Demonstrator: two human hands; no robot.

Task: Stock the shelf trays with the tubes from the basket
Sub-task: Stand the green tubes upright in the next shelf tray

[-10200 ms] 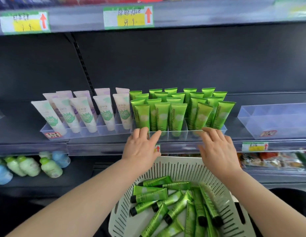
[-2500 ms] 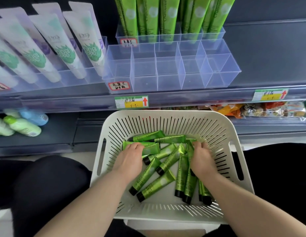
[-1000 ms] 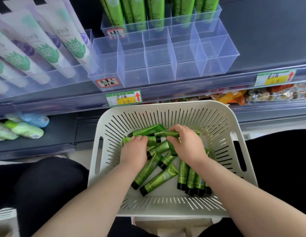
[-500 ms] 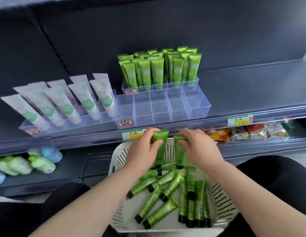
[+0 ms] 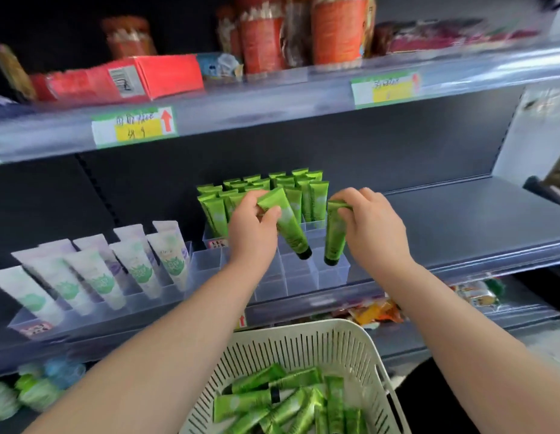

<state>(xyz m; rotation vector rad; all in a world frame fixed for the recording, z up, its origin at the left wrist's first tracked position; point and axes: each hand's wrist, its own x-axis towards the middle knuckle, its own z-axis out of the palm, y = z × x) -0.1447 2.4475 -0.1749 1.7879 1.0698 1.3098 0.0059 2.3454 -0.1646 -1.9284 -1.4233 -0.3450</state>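
I see my left hand (image 5: 252,228) pinching a green tube (image 5: 288,225) by its crimped end, cap down and tilted, above the clear divided tray (image 5: 300,281) on the middle shelf (image 5: 475,227). My right hand (image 5: 374,228) grips a second green tube (image 5: 335,238) near its top, nearly upright, cap at a right-side compartment; contact cannot be told. Stocked green tubes (image 5: 317,198) stand behind. The white basket (image 5: 303,327) below holds the remaining tubes (image 5: 241,404), lying loose. White tubes (image 5: 141,267) stand to the left.
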